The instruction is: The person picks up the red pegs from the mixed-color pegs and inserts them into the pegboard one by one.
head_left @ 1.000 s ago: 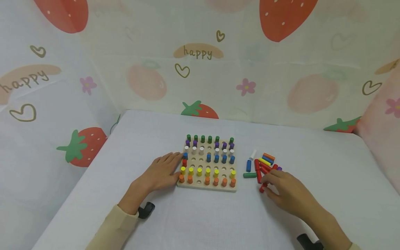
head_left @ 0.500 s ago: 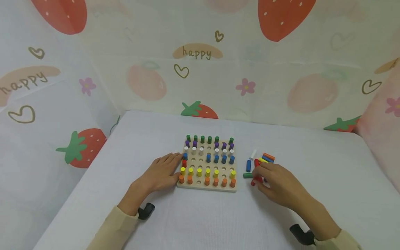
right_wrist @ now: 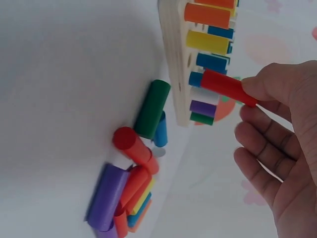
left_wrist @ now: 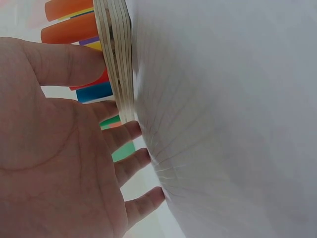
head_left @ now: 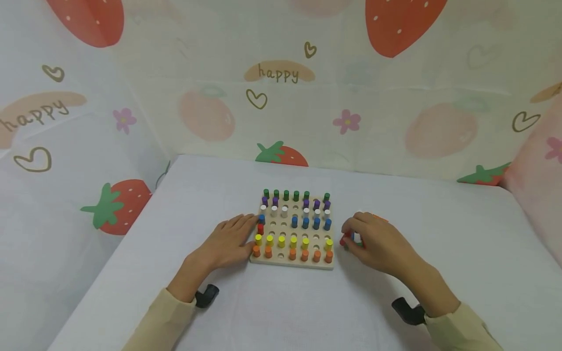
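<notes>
I'm looking at a small sheet-walled booth, looks like a recording set; can't tell from here if it's in a home or lab. Tabletop (head_left: 281, 307) wears a white cover. Back sheet (head_left: 377, 87) stands along its far edge, printed with strawberries (head_left: 397, 24), hearts (head_left: 256, 99), flowers (head_left: 347, 122), "happy" lettering (head_left: 278, 74). Left sheet (head_left: 74, 195) carries matching print down the left edge; pinkish right sheet (head_left: 537, 170) meets the far right corner. Black wrist units (head_left: 207, 296) by both cuffs (head_left: 177, 303) fit a recording spot.
</notes>
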`<state>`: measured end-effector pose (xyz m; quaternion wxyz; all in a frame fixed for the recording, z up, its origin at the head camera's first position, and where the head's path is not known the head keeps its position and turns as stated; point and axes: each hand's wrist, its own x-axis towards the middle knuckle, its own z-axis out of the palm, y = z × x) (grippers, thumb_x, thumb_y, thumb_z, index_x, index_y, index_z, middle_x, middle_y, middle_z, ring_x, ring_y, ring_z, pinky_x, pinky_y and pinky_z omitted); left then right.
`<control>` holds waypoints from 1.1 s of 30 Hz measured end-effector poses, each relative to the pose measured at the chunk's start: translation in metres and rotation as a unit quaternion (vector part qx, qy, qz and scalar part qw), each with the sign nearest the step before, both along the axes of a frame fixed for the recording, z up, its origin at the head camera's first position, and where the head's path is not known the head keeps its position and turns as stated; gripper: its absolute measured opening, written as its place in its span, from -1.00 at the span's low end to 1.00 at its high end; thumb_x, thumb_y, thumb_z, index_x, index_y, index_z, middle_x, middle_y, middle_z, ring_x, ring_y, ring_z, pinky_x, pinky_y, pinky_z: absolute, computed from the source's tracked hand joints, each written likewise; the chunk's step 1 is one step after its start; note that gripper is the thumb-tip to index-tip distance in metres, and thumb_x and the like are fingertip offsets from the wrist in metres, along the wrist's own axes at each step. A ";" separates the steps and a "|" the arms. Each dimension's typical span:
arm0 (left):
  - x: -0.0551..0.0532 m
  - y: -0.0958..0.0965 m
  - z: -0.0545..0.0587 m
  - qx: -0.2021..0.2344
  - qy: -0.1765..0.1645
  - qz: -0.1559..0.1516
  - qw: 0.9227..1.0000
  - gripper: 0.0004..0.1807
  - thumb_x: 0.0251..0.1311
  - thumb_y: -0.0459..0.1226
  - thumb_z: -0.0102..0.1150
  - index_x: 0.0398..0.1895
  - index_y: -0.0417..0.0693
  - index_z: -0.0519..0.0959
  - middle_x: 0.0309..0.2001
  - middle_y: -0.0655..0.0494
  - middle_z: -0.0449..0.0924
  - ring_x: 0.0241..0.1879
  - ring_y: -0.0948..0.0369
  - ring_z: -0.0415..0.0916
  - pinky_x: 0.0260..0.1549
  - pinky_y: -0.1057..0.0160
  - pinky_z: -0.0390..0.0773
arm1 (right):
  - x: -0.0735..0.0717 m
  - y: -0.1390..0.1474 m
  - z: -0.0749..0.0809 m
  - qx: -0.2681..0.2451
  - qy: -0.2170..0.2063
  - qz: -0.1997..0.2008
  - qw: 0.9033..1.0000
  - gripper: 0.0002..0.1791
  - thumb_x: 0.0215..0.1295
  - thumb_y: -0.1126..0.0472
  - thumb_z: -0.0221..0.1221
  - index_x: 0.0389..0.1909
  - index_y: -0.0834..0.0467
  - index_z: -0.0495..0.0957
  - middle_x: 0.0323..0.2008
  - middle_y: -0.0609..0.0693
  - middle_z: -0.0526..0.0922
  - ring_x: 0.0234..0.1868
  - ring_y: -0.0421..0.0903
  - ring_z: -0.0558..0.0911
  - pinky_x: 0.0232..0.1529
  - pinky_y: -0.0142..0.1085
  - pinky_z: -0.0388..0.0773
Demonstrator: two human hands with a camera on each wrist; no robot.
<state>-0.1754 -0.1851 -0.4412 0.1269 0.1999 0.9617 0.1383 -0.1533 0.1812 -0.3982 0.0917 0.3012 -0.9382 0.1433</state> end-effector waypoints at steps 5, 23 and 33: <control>0.001 0.001 0.000 0.002 0.003 0.001 1.000 -0.22 0.50 -0.08 -0.12 0.70 -0.15 0.07 0.69 -0.17 0.10 0.68 -0.21 0.04 0.61 -0.39 0.09 | -0.005 -0.008 0.004 0.003 -0.004 0.001 1.000 -0.81 0.23 0.24 0.47 -0.15 0.03 0.74 -0.21 -0.15 0.75 -0.11 -0.13 0.70 -0.03 -0.17 0.77; -0.001 0.004 -0.003 0.000 0.003 -0.001 1.000 -0.23 0.51 -0.06 -0.12 0.71 -0.12 0.08 0.69 -0.14 0.12 0.69 -0.18 0.05 0.62 -0.38 0.09 | -0.022 -0.044 0.006 0.000 -0.008 0.041 0.999 -0.82 0.25 0.20 0.48 -0.15 0.08 0.75 -0.21 -0.11 0.76 -0.18 -0.15 0.61 0.03 -0.18 0.73; -0.001 0.000 -0.002 -0.007 0.004 0.008 1.000 -0.23 0.49 -0.08 -0.13 0.71 -0.12 0.08 0.69 -0.13 0.12 0.69 -0.18 0.05 0.62 -0.36 0.10 | -0.033 -0.060 0.003 -0.018 -0.039 0.051 0.998 -0.84 0.31 0.19 0.44 -0.13 0.09 0.75 -0.23 -0.11 0.74 -0.17 -0.14 0.60 0.10 -0.14 0.71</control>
